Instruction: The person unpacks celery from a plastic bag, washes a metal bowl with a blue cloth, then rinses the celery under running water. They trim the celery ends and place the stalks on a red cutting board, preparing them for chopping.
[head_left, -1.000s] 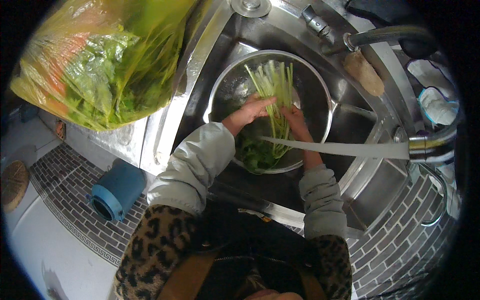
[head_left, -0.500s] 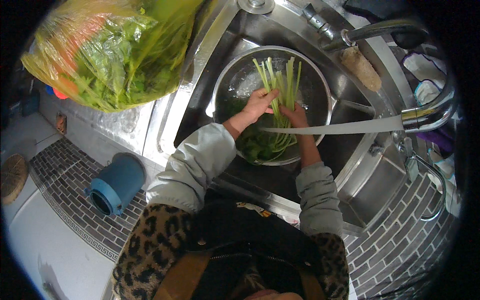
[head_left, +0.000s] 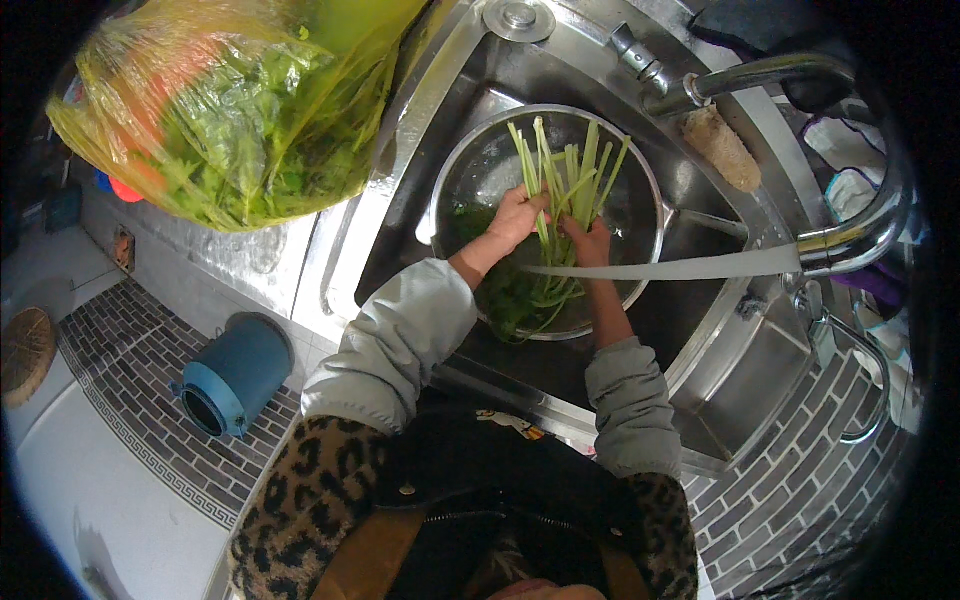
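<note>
Over a round metal basin [head_left: 657,190] in the sink, both my hands are closed on long green leafy stalks that look like celery [head_left: 590,165]. My left hand [head_left: 515,217] grips stalks on the left side, their pale cut ends pointing away from me. Beside it, my right hand [head_left: 588,242] holds the rest of the bunch, with part of its fingers hidden behind the stems. Dark green leaves [head_left: 515,305] hang down into the water near the basin's close rim. A stream of water [head_left: 680,269] runs from the curved faucet [head_left: 850,240] toward the leaves.
A yellow plastic bag [head_left: 250,130] of leafy greens sits on the metal counter at the left. A tan sponge-like block [head_left: 722,150] lies on the sink ledge by a second tap [head_left: 740,80]. A blue bucket [head_left: 235,375] lies on the floor; a smaller basin compartment [head_left: 740,385] is at right.
The stalks in my right hand have fanned out and tilted to the right. Both hands stay on the bunch, and the whole view has shifted slightly.
</note>
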